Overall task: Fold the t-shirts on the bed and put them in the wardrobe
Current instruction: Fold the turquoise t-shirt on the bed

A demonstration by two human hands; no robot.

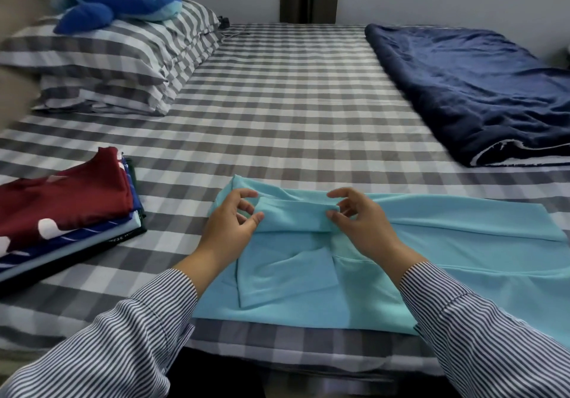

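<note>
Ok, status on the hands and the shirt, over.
Left hand and right hand both pinch the light blue t-shirt, half folded. Folded stack at left. Nothing in the way.

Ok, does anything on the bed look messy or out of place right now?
Nothing much. The stack of folded shirts is slightly fanned, its edges not lined up. The light blue t-shirt is only part folded, with both the left hand and the right hand pinching its folded strip.

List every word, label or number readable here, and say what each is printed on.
"RESE W": white letters, cut off at both ends, on the black bottom shirt of the folded stack.
White marks on the red top shirt: shapes only, no legible letters.
Nothing else carries readable text.
</note>
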